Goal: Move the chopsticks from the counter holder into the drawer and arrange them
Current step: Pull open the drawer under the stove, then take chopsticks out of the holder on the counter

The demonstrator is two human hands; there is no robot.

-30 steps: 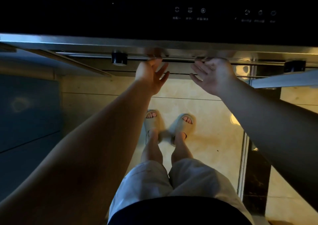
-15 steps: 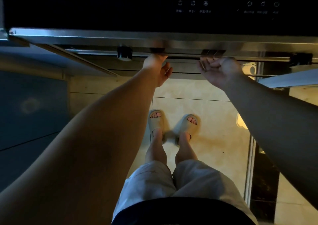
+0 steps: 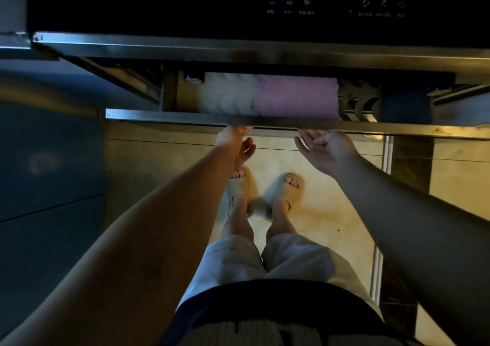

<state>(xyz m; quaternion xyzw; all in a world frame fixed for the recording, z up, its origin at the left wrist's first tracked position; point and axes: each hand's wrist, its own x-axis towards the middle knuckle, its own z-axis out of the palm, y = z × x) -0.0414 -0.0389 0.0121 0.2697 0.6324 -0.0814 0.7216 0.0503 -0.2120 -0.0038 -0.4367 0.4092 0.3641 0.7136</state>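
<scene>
A steel drawer [image 3: 172, 114] stands partly pulled out under a black appliance panel [image 3: 159, 4]. My left hand [image 3: 236, 145] is at the drawer's front lip, its fingers hooked up under the lip and hidden there. My right hand [image 3: 327, 151] is palm-up just below the lip, to the right, with its fingers apart and nothing in it. Inside the drawer lie a pale cloth [image 3: 228, 94] and a purple cloth [image 3: 295, 96], side by side. No chopsticks or counter holder are in view.
A dark slotted rack [image 3: 358, 103] and a dark blue object [image 3: 405, 107] fill the drawer's right end. The panel has touch icons [image 3: 289, 2]. My feet in pale slippers [image 3: 281, 194] stand on a beige tiled floor below. A dark cabinet front [image 3: 47, 173] is to the left.
The drawer has slid out towards me, showing the cloths and rack inside. Both hands came back with its front edge, and the right hand's fingers have come off the lip.
</scene>
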